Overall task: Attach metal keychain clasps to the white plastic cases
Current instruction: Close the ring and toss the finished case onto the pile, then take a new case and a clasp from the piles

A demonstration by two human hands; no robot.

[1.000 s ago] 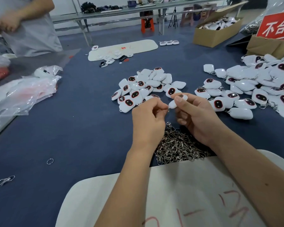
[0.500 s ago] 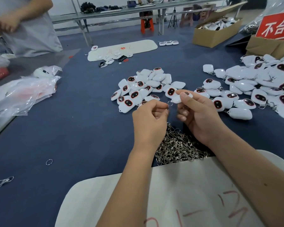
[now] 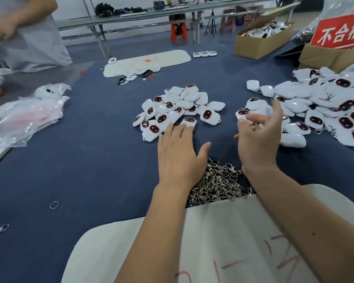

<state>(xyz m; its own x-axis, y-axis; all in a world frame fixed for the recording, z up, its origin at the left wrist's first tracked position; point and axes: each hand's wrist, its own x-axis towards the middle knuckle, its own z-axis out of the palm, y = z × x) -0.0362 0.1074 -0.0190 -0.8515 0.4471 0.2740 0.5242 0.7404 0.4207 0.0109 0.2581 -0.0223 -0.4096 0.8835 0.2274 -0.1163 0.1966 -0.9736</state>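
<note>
Case no longer held; left hand (image 3: 180, 154) reaches middle pile (image 3: 178, 111); right hand (image 3: 258, 139) spread.

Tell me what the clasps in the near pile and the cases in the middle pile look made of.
Clasps: silvery metal, likely steel or plated alloy; they glint brightly. Cases: glossy white plastic, with soft highlights and dark oval insets.

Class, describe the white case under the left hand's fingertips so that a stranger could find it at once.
Start at the middle pile of white cases on the blue table. Go to its near edge, where the left hand reaches in. The case lies face up under those fingertips, nearest the clasp heap.
</note>
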